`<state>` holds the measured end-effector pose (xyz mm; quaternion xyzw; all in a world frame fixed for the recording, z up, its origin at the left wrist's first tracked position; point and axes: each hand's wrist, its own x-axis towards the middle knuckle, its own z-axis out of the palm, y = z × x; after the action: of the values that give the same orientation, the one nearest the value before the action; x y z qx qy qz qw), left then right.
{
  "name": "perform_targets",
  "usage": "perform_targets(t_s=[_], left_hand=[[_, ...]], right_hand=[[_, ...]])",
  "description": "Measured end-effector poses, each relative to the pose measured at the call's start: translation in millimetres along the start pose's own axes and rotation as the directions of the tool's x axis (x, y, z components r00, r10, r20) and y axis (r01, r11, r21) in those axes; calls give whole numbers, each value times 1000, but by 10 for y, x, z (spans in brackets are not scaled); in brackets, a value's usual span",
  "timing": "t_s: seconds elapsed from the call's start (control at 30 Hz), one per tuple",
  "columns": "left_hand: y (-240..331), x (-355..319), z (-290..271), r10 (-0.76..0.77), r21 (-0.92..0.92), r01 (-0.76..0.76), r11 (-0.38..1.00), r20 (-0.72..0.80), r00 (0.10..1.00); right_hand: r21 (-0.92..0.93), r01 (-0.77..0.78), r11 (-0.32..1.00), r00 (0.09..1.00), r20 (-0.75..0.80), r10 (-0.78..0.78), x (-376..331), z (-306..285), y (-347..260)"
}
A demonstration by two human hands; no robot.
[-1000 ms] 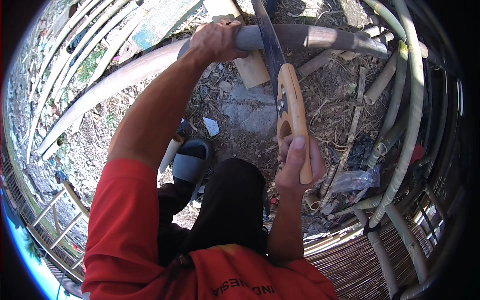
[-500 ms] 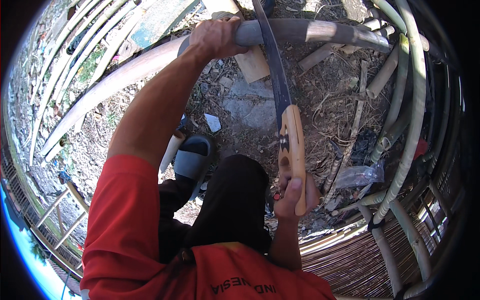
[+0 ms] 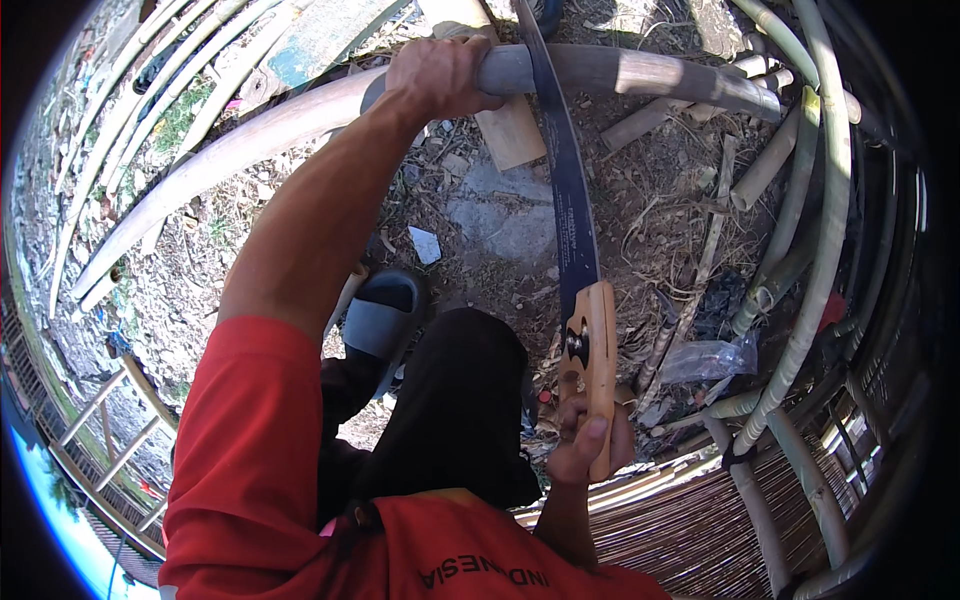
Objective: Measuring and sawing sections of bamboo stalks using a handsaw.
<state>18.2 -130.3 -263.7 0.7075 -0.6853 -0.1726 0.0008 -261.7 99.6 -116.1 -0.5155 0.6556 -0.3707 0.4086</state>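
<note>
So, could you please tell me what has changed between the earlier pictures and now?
The right hand has drawn the saw back toward the person's body, so more of its blade shows on the near side of the long curved pole. Nothing was taken hold of or let go. The left hand still grips the pole, and the blade still crosses it just right of that hand.

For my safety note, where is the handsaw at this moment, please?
In the head view, the handsaw is right of centre: its wooden handle in the right hand, its blade crossing the curved pole, right of the left hand.
</note>
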Motion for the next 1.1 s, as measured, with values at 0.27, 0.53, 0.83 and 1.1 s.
perform_targets(t_s=[0.27,0.53,0.83,1.1], left_hand=[[-40,22,-10,-14,18,13,1000,78,997],[-49,1,51,24,22,-24,999,-20,1000],[-27,-17,-40,-10,16,9,1000,47,999],[-74,-6,9,3,-1,-3,1000,8,1000]], right_hand=[[-2,33,999,999,28,-33,447,369,32],[54,35,998,999,35,-37,716,507,51],[56,32,998,999,13,-32,214,184,50],[-1,160,987,987,5,-160,208,228,153]])
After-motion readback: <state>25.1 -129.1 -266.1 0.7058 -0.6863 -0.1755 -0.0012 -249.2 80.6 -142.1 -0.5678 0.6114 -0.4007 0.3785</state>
